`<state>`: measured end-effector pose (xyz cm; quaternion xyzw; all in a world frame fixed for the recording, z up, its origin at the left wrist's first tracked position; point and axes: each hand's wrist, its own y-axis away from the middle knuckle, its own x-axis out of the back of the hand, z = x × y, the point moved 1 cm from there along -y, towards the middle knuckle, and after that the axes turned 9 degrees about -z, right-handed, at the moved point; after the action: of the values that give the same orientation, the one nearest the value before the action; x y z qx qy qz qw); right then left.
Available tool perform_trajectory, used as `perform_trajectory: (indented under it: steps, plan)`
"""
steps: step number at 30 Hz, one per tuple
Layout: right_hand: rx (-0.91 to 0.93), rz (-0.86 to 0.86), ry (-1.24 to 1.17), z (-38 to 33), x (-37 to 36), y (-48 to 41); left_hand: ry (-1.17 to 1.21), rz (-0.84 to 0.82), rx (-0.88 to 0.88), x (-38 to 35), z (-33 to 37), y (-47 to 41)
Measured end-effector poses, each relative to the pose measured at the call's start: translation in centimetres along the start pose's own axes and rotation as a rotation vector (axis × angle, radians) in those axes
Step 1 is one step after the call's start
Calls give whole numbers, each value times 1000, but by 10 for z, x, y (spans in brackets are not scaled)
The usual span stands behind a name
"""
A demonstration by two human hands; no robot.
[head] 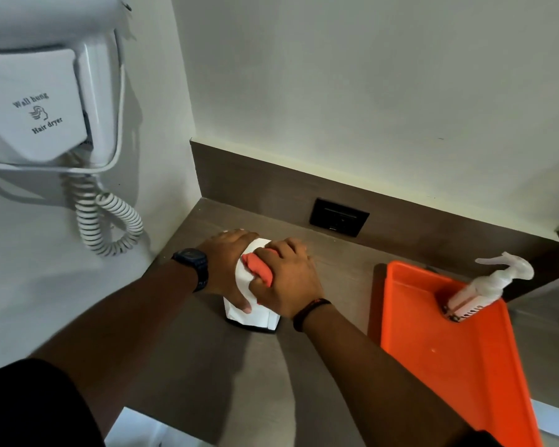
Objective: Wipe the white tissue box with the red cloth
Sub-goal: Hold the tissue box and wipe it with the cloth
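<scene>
The white tissue box (pixel 251 314) stands on the brown counter, near the left wall, with a dark base at its bottom edge. My left hand (pixel 225 264) grips the box from its left side, thumb down the front face. My right hand (pixel 286 279) presses the bunched red cloth (pixel 258 267) onto the top of the box. Most of the cloth is hidden under my fingers.
An orange tray (pixel 439 343) lies to the right on the counter (pixel 213 366), holding a spray bottle (pixel 484 282) leaning on its rim. A black wall socket (pixel 339 216) sits in the backsplash. A wall-hung hair dryer (pixel 46 101) with a coiled cord hangs at left.
</scene>
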<state>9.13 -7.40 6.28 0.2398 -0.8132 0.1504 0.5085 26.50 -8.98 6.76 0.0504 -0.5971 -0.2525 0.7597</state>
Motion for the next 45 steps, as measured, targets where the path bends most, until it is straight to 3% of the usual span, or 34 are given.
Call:
perform_trajectory:
  steps: [4,7,9,12,15,17,20,27,30,35,38,40,42,45]
  plan:
    - [19,-50,-11,20,0,7,4,72,2,-5,-1,-3]
    - [-317,191,-416,38,4,16,-18,156,62,-11,6,-2]
    - [-580,372,-764,45,7,22,18,219,264,-20,23,-3]
    - [-691,487,-959,55,11,30,93,337,490,-24,57,-2]
    - [-718,529,-1031,60,14,36,-24,237,281,-4,56,-12]
    - [-731,565,-1073,63,16,37,-116,10,30,19,54,-27]
    - [-756,582,-1065,68,14,40,-162,-331,-67,39,63,-48]
    - [-802,602,-1128,81,14,48,-404,-357,-164,35,61,-51]
    - [-816,582,-1121,82,15,48,-317,-302,-56,36,52,-47]
    - [-827,570,-1122,75,12,45,-40,78,301,20,66,-46]
    - [-801,575,-1156,71,5,43,144,15,411,18,58,-41]
    - [-777,620,-1214,69,1,43,-66,-4,241,20,48,-40]
    - [-753,643,-1258,64,-5,44,-337,-79,-104,21,41,-42]
    - [-652,619,-1337,51,-22,40,-396,-184,-233,18,30,-46]
